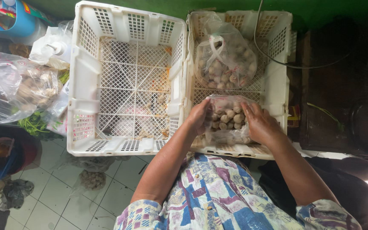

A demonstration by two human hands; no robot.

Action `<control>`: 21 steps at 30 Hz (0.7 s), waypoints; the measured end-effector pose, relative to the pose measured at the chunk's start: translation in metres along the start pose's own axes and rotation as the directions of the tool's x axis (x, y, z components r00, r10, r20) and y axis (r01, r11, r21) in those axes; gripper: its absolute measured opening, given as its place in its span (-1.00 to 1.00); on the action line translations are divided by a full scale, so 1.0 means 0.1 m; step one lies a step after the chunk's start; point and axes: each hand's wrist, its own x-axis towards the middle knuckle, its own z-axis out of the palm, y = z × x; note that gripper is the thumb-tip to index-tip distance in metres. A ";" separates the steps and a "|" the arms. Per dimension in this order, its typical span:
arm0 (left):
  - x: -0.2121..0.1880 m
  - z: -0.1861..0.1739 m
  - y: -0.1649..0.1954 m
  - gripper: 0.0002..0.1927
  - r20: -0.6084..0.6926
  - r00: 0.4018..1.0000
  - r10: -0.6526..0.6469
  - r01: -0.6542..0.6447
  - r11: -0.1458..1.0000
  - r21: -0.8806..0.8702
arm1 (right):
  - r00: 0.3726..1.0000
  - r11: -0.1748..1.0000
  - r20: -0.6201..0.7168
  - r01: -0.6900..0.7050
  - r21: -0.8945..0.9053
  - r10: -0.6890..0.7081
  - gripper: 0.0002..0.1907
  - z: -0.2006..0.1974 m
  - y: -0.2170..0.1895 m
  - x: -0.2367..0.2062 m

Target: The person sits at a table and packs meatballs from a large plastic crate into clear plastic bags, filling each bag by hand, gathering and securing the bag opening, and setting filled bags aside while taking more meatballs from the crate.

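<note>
Both hands — left hand (199, 116), right hand (258, 123) — clasp clear mushroom bag (228, 120).

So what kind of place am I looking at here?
Probably a market stall or food-prep corner. Two white plastic crates stand on a tiled floor, clear bags of small round mushroom-like items lie in one, and both hands hold another such bag.

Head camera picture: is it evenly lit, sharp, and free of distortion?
Head view: soft daylight on the white plastic lattice crates; right edge falls into deep shadow; glare on the clear plastic bag of round pale balls between both hands; crate edges bow, wide-angle distortion.
</note>
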 end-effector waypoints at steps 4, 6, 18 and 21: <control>0.07 -0.05 0.00 -0.59 -0.047 0.990 -0.130 0.131 0.991 0.004 | 0.849 0.952 -0.434 0.250 -0.175 -0.302 -0.03 -0.11 -0.14 0.12; 0.15 -0.10 -0.03 -0.60 -0.015 0.998 -0.068 0.069 0.996 0.063 | 0.880 0.968 -0.414 0.252 -0.011 -0.234 -0.10 -0.19 -0.27 0.24; -0.21 0.26 -0.01 -0.36 0.349 0.707 0.615 -0.114 -0.388 0.915 | 0.982 0.167 -0.111 0.084 0.982 0.155 -0.53 -0.54 -0.31 0.65; -0.23 0.30 -0.06 -0.60 0.300 0.821 0.487 -0.014 -0.507 0.862 | 0.985 0.350 0.006 -0.068 0.934 0.174 -0.32 -0.58 -0.29 0.57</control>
